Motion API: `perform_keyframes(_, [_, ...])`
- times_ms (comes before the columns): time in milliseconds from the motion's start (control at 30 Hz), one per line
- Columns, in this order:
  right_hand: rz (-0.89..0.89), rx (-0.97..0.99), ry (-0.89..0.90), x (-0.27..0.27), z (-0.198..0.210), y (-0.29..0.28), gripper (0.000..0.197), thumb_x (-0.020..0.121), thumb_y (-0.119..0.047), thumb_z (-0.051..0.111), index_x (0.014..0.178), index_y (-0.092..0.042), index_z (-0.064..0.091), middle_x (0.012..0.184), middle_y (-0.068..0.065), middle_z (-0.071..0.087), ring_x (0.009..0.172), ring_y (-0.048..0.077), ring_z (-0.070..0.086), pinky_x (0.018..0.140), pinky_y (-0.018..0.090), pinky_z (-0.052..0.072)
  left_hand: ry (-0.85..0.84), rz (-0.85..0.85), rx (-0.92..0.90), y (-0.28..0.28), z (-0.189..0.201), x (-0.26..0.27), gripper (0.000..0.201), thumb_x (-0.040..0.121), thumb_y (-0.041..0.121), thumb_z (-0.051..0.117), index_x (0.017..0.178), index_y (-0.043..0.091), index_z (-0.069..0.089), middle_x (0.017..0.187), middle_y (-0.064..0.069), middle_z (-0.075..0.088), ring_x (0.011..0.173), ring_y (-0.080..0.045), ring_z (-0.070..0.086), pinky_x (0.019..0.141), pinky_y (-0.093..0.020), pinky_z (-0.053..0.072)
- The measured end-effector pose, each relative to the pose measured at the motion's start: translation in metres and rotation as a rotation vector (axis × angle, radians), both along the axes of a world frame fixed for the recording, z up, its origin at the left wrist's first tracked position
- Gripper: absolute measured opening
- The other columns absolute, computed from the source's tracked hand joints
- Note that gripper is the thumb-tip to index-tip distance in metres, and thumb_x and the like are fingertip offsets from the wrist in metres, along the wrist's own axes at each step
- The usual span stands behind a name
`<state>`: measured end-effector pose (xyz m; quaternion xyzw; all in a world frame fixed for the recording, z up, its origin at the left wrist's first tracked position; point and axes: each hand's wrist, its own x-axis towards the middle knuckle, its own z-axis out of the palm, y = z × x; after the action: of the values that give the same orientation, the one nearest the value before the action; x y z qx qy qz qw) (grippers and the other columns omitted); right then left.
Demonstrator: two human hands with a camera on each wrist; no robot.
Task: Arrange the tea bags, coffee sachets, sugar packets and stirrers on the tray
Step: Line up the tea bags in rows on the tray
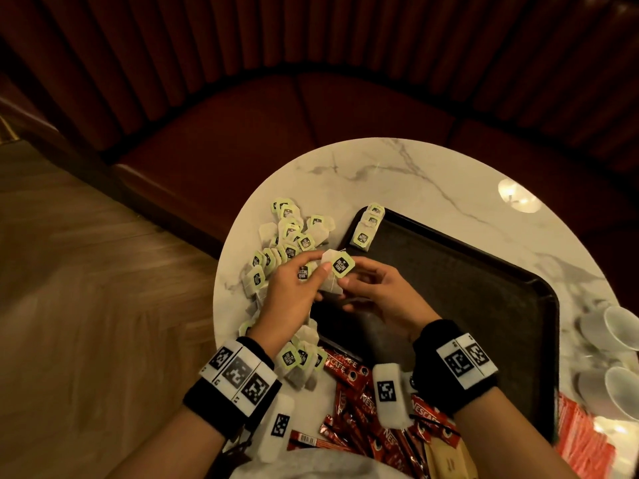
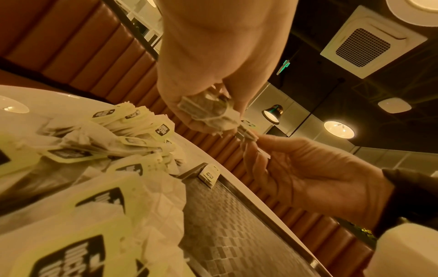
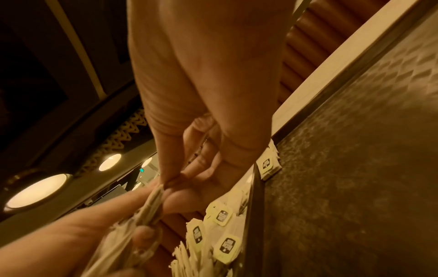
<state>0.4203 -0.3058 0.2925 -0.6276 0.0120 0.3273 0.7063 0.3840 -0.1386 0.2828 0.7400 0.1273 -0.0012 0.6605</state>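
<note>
Both pinching one tea bag over tray near-left edge, left hand w/ spare bags, right hand prob. peeling it off for far-left row.

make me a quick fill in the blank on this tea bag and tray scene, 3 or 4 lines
1. Both the left hand and the right hand hold a ____ with a green tag.
2. The short row of tea bags already on the tray lies in its far ____ corner.
3. The loose pile of tea bags lies on the ____, left of the tray.
4. The red coffee sachets lie ____ the tray, on its near side.

Missing words: tea bag; left; table; off
</note>
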Motion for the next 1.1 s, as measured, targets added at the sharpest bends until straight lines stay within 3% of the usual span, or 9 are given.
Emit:
perform_keyframes(133, [-0.056,-0.038,-0.097,-0.002,0.005,-0.001,0.032,0.088,-0.006,0.07,0.114,-0.024,0.07,0.09,0.006,0.069,0.079,0.014,0.066,0.067,0.024,0.055,-0.012,-0.002,0.036,-0.002,-0.001,0.002,0.025,0.093,0.024,0.064,0.117,0.021,0.068,0.112,0.007,0.068,0.074,-0.016,0.07,0.064,-0.031,0.059])
perform_keyframes(267, [-0.15,-0.006,-0.165,-0.007,0.007,0.002,0.024,0.084,-0.015,0.072,0.106,-0.024,0.075,0.098,0.006,0.073,0.082,0.019,0.06,0.068,0.025,0.05,-0.009,-0.033,0.053,-0.001,0.003,0.003,0.025,0.094,0.024,0.063,0.116,0.015,0.07,0.109,0.007,0.068,0.058,-0.008,0.061,0.059,-0.022,0.054])
perform_keyframes(400, [-0.237,0.03,-0.196,-0.011,0.013,0.004,0.018,0.09,-0.011,0.067,0.106,-0.014,0.075,0.1,0.005,0.076,0.086,0.015,0.07,0.072,0.023,0.051,-0.007,-0.089,0.014,-0.002,0.006,0.004,0.022,0.096,0.021,0.059,0.115,0.017,0.07,0.1,0.009,0.07,0.065,-0.007,0.059,0.065,-0.025,0.054])
perform_keyframes(500, [-0.261,0.016,-0.243,-0.013,0.017,0.005,0.016,0.089,-0.008,0.067,0.103,-0.01,0.074,0.083,-0.002,0.076,0.07,0.001,0.066,0.064,0.016,0.048,-0.022,-0.112,0.004,-0.001,0.005,0.005,0.018,0.096,0.02,0.058,0.108,0.026,0.07,0.099,0.012,0.07,0.083,-0.006,0.063,0.075,-0.029,0.053])
perform_keyframes(567, [-0.269,-0.003,-0.267,-0.013,0.017,0.004,0.016,0.088,-0.007,0.068,0.103,-0.009,0.074,0.077,-0.006,0.074,0.066,-0.001,0.063,0.062,0.014,0.047,-0.031,-0.14,0.023,0.0,0.004,0.005,0.018,0.096,0.019,0.058,0.103,0.033,0.069,0.102,0.013,0.069,0.097,-0.001,0.062,0.084,-0.023,0.05])
perform_keyframes(667, [-0.244,-0.037,-0.291,-0.016,0.019,0.003,0.018,0.088,-0.01,0.069,0.106,-0.009,0.075,0.078,-0.006,0.074,0.067,0.0,0.063,0.063,0.016,0.048,-0.039,-0.143,0.031,0.001,0.004,0.005,0.014,0.095,0.022,0.06,0.098,0.031,0.07,0.102,0.008,0.071,0.103,-0.008,0.063,0.092,-0.026,0.048])
perform_keyframes(867, [-0.24,0.003,-0.247,-0.023,0.023,0.003,0.016,0.086,-0.014,0.071,0.101,-0.013,0.076,0.096,0.007,0.077,0.088,0.019,0.073,0.076,0.026,0.057,-0.074,-0.071,0.012,0.0,0.008,0.006,0.013,0.095,0.021,0.061,0.097,0.018,0.073,0.092,0.004,0.071,0.085,-0.008,0.064,0.077,-0.024,0.054])
perform_keyframes(1000, [-0.232,-0.014,-0.226,-0.024,0.02,0.001,0.014,0.09,-0.014,0.069,0.1,-0.013,0.077,0.093,0.007,0.077,0.082,0.014,0.071,0.073,0.025,0.053,-0.111,-0.096,0.125,0.0,0.008,0.005,0.014,0.094,0.018,0.062,0.101,0.016,0.074,0.094,0.005,0.071,0.073,-0.002,0.061,0.065,-0.029,0.049])
perform_keyframes(1100, [-0.218,-0.077,-0.278,-0.021,0.016,-0.002,0.014,0.088,-0.013,0.071,0.1,-0.015,0.077,0.095,0.006,0.076,0.086,0.017,0.067,0.075,0.03,0.051,-0.126,-0.12,0.164,-0.002,0.01,0.006,0.016,0.093,0.018,0.063,0.104,0.015,0.074,0.097,0.005,0.071,0.095,-0.009,0.064,0.086,-0.035,0.052])
